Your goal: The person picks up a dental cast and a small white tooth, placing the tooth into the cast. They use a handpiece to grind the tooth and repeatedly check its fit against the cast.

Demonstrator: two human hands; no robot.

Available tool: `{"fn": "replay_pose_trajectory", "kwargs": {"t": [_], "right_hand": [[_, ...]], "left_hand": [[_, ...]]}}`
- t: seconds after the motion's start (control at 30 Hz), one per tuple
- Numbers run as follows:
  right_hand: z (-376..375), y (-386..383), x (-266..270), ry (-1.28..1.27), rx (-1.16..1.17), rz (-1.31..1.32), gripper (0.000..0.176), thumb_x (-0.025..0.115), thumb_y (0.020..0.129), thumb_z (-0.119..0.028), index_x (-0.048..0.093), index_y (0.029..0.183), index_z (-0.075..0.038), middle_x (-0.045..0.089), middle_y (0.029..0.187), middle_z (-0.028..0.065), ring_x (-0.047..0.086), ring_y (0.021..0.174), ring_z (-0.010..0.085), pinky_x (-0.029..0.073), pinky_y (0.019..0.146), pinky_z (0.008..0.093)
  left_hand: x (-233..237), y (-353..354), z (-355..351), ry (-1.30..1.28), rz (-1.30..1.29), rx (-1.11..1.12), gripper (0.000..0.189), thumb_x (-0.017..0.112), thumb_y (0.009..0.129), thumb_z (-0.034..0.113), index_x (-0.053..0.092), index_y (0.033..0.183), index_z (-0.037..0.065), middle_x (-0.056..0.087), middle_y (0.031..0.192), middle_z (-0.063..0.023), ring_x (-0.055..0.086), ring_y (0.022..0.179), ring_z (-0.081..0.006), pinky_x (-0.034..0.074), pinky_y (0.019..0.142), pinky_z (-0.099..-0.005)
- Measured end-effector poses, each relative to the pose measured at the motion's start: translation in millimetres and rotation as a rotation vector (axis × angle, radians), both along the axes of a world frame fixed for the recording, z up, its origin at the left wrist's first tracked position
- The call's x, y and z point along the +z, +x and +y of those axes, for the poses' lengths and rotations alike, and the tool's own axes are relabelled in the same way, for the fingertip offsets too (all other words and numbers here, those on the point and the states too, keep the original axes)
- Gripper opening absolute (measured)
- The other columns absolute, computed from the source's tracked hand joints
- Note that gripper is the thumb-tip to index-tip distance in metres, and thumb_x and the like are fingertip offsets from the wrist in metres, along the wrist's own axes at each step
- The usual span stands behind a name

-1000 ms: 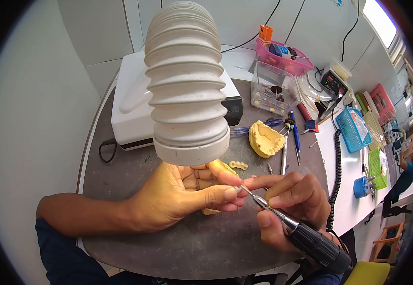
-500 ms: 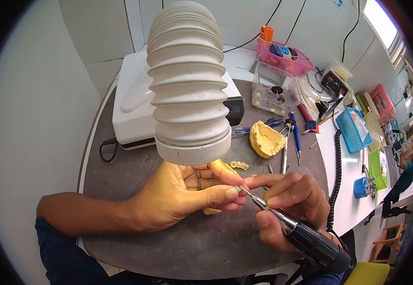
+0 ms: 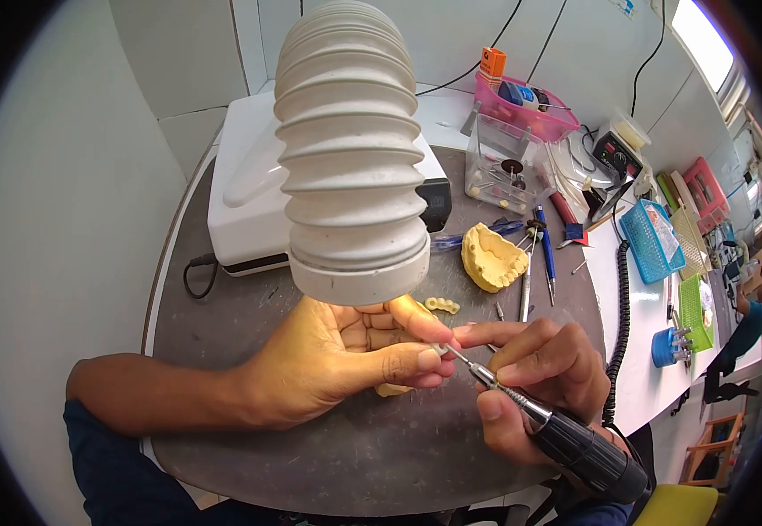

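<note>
My left hand (image 3: 346,355) is below the mouth of the ribbed white hose (image 3: 350,158), its thumb and fingers pinching a small whitish piece (image 3: 440,349). In my right hand (image 3: 548,368) is a black and silver rotary handpiece (image 3: 574,447), its thin tip at the small piece. My right index finger reaches to the left fingertips. A row of cream tooth shapes (image 3: 441,305) lies just beyond the hands. Behind it stands a yellow dental cast (image 3: 491,258). Another yellowish piece (image 3: 391,389) shows partly under my left hand.
A white machine (image 3: 245,188) stands behind the hose at the left. Blue pens (image 3: 545,254) and a metal tool (image 3: 526,285) lie right of the cast. Farther back are a clear box (image 3: 504,167) and a pink basket (image 3: 530,110); a coiled black cord (image 3: 621,324) hangs at the right.
The hose appears shifted very slightly right. The handpiece tip and my right hand have moved a tiny amount right; both grips are the same.
</note>
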State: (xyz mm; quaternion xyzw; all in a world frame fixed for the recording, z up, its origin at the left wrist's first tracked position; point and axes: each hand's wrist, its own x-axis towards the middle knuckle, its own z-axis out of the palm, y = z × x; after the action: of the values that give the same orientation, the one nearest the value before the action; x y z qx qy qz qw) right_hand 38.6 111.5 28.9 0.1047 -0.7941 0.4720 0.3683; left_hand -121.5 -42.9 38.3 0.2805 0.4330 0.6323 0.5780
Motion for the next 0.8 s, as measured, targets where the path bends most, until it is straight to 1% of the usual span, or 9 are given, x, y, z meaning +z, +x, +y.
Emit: {"fn": "replay_pose_trajectory", "kwargs": {"t": [0.13,0.23,0.3,0.43,0.63,0.73,0.8], "right_hand": [[0.2,0.7,2.3,0.008,0.003,-0.016,0.03,0.079,0.074,-0.002,0.054,0.09,0.0,0.064,0.075,0.0133,0.073,0.09,0.0368,0.06,0.067,0.0331],[0.6,1.2,3.6,0.061,0.014,-0.043,0.03,0.079,0.074,-0.002,0.054,0.09,0.0,0.064,0.075,0.0136,0.073,0.091,0.0366,0.059,0.067,0.0327],[-1.4,0.7,1.4,-0.029,-0.01,-0.016,0.03,0.079,0.075,-0.003,0.054,0.091,0.0,0.064,0.075,0.0133,0.073,0.091,0.0364,0.059,0.067,0.0328],[0.8,0.0,0.5,-0.025,0.012,0.005,0.03,0.079,0.075,-0.003,0.054,0.091,0.0,0.064,0.074,0.013,0.073,0.09,0.0365,0.059,0.066,0.0327],[1.9,0.8,2.3,0.052,0.014,-0.027,0.03,0.079,0.075,-0.002,0.053,0.091,0.0,0.065,0.075,0.0125,0.073,0.088,0.0368,0.059,0.064,0.0321],[2.4,0.4,1.6,0.057,0.026,-0.002,0.031,0.079,0.075,-0.002,0.052,0.091,0.0,0.065,0.075,0.0124,0.073,0.087,0.0363,0.06,0.064,0.0324],[1.5,2.5,4.6,0.067,0.012,-0.05,0.031,0.078,0.074,-0.001,0.052,0.091,0.001,0.064,0.076,0.0127,0.073,0.088,0.0363,0.061,0.068,0.0353]], "left_hand": [[0.0,0.0,0.1,0.0,0.0,0.0,0.015,0.059,0.093,-0.006,0.056,0.108,-0.003,0.064,0.11,-0.0197,0.067,0.104,-0.0235,0.059,0.09,-0.0331],[-1.1,0.5,0.4,0.014,-0.003,-0.001,0.015,0.059,0.093,-0.006,0.056,0.108,-0.003,0.064,0.111,-0.0198,0.067,0.104,-0.0235,0.059,0.091,-0.0331],[-1.2,0.3,0.5,0.027,-0.007,0.0,0.015,0.059,0.093,-0.006,0.056,0.108,-0.003,0.064,0.111,-0.0199,0.067,0.104,-0.0234,0.059,0.091,-0.0331],[-0.2,0.1,0.6,0.014,0.003,-0.007,0.015,0.059,0.093,-0.006,0.056,0.107,-0.003,0.064,0.111,-0.0197,0.067,0.105,-0.0231,0.059,0.092,-0.0331],[0.3,0.6,0.4,0.023,-0.005,0.005,0.016,0.06,0.093,-0.006,0.056,0.107,-0.003,0.064,0.11,-0.0192,0.067,0.105,-0.0226,0.059,0.092,-0.0329],[-0.1,0.4,0.1,0.01,-0.001,0.003,0.016,0.06,0.093,-0.006,0.056,0.108,-0.003,0.064,0.111,-0.019,0.066,0.105,-0.0224,0.058,0.092,-0.0326],[-0.2,-0.2,0.0,0.013,0.001,0.001,0.017,0.06,0.093,-0.005,0.056,0.109,-0.002,0.064,0.111,-0.019,0.066,0.105,-0.0222,0.058,0.092,-0.0324]]}}
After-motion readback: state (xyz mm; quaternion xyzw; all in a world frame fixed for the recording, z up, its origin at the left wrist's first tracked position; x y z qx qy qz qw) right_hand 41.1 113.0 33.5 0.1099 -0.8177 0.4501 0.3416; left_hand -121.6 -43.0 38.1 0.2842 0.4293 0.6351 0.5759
